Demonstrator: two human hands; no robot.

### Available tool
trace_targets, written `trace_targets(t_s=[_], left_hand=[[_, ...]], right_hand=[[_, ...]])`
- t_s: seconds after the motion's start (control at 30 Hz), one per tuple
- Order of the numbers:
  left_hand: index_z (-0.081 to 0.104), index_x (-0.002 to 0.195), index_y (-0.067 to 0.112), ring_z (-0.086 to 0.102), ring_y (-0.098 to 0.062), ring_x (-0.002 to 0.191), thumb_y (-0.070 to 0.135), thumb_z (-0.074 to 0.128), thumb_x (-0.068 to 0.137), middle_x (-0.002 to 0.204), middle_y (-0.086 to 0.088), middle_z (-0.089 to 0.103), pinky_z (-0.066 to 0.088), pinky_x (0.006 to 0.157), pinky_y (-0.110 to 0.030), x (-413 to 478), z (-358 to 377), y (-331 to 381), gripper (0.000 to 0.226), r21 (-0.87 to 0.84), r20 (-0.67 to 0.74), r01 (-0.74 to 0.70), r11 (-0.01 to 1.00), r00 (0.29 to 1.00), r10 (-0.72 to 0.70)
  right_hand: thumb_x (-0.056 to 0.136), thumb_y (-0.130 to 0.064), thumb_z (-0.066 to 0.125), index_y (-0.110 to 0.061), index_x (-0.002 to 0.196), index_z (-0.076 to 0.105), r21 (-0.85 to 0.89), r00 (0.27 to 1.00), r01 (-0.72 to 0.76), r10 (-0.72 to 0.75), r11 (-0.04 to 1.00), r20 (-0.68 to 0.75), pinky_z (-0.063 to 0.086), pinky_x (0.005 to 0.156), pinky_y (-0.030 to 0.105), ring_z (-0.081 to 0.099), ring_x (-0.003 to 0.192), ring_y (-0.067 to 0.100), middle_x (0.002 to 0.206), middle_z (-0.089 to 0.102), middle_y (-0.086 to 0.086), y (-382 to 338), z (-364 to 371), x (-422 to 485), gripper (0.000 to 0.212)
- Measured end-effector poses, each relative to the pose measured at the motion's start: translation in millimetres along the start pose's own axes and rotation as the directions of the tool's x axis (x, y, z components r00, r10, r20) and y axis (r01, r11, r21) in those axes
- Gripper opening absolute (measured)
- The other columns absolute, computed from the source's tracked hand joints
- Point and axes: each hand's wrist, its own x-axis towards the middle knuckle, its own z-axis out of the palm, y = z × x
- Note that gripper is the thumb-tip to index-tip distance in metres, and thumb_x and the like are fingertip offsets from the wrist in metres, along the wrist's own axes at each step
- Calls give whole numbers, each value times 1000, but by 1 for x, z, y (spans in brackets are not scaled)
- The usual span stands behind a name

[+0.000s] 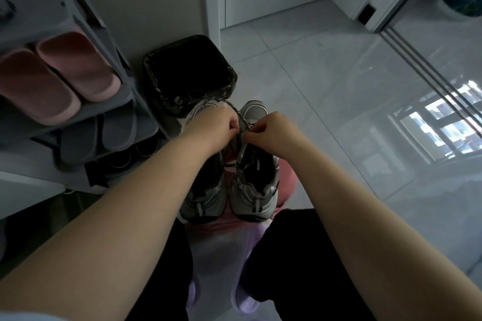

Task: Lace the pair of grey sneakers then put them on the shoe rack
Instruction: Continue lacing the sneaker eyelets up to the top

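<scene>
Two grey sneakers stand side by side on a pink stool (285, 182) in front of me, toes pointing away. My left forearm covers much of the left sneaker (203, 200). Over the right sneaker (257, 185), both hands work a grey lace (236, 112). My left hand (217, 125) grips one strand, which loops up past its knuckles. My right hand (273, 131) pinches the lace near the eyelets. The grey shoe rack (86, 23) stands at the left.
On the rack, pink slippers (52, 75) fill the upper shelf and grey slippers (104, 138) the shelf below. A black-lined bin (190, 73) stands just beyond the sneakers. Glossy tiled floor (339, 86) spreads to the right, with a sliding-door track (417, 60).
</scene>
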Motion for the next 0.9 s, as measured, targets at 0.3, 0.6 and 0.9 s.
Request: trace_targets(t_s=[0.3,0.6,0.9], left_hand=[[71,87,16,61,-21,84,17,57,85,86,-3,67,51,74,-34,4,9,0,15,6,45,29,1000,999,-29],[71,85,14,61,-19,83,15,59,83,84,-2,67,51,76,-34,6,7,1,13,-40,44,-13,999,999,15],[69,86,15,61,-24,86,15,55,84,85,-4,65,51,77,-36,8,8,7,14,49,77,15,999,997,-18]], right_hand=[[77,-5,64,-1,94,73,213,999,-5,-6,977,50,40,66,25,49,75,15,99,67,20,2,-2,-2,19],[77,-6,67,-10,102,72,253,995,-43,20,967,93,45,78,26,55,86,13,104,69,9,4,-3,3,26],[83,-9,62,-10,106,70,332,995,-64,33,941,97,45,81,25,56,87,13,96,65,7,7,-4,-1,25]])
